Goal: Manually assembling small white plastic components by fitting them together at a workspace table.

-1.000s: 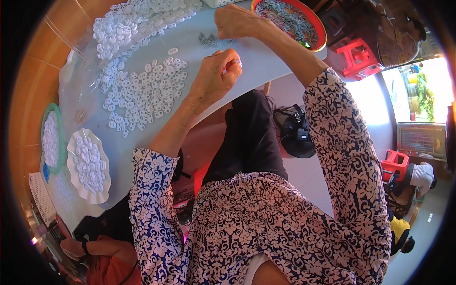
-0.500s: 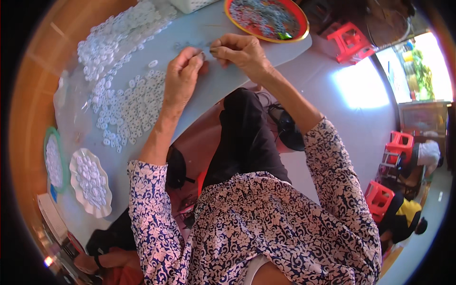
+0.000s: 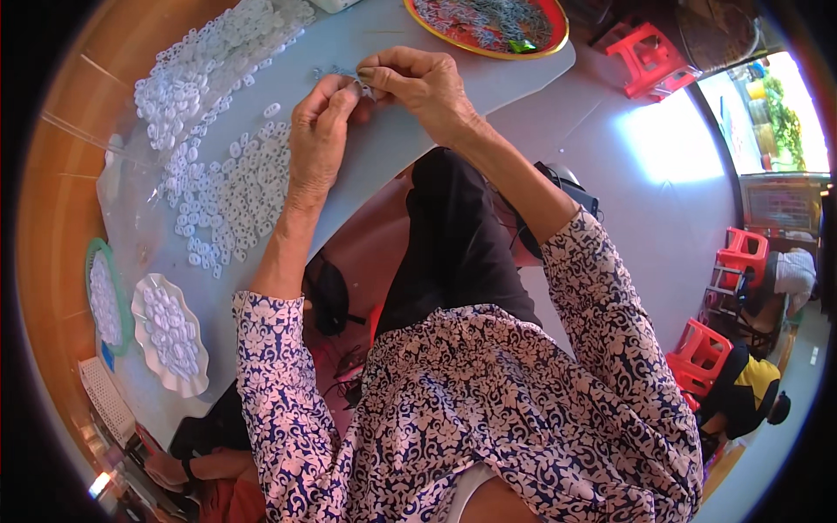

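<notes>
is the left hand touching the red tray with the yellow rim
Apart. The head view shows grey tabletop between the left hand and the red tray.

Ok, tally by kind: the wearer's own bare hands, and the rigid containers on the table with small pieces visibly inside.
Bare hands: 2 (left hand, right hand)
Round red tray with yellow rim: 1
White scalloped dish: 1
Round green basket: 1
Total: 5
</notes>
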The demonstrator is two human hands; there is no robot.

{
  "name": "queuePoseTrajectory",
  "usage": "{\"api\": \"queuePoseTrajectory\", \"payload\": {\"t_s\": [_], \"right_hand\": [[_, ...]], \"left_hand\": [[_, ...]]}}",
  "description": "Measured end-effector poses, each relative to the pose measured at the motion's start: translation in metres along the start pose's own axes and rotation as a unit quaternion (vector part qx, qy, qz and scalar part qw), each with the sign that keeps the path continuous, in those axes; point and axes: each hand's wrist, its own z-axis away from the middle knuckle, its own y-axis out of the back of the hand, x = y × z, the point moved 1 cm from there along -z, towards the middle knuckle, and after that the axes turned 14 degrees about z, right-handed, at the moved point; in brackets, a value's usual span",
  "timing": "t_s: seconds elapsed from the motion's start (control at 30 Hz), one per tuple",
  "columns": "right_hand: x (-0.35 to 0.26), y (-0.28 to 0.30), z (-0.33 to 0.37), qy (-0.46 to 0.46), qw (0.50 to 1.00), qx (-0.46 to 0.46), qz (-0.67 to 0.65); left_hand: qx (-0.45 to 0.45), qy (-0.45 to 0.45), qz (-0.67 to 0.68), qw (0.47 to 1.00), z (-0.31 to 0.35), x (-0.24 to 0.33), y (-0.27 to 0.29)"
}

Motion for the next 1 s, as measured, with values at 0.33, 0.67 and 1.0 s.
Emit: {"api": "queuePoseTrajectory", "payload": {"t_s": [0.33, 0.67, 1.0], "right_hand": [[0.0071, 0.0063, 0.0029, 0.04, 0.999, -0.005, 0.001], [0.0065, 0.0031, 0.0048, 0.058, 0.998, 0.011, 0.006], [0.0053, 0.0028, 0.008, 0.058, 0.998, 0.016, 0.02]], "left_hand": [[0.009, -0.008, 0.005, 1.0, 0.0017, -0.0021, -0.0005], [0.022, -0.013, 0.011, 1.0, 0.0022, -0.0017, -0.0034], [0.001, 0.015, -0.01, 1.0, 0.0023, -0.0032, 0.0003]]}}
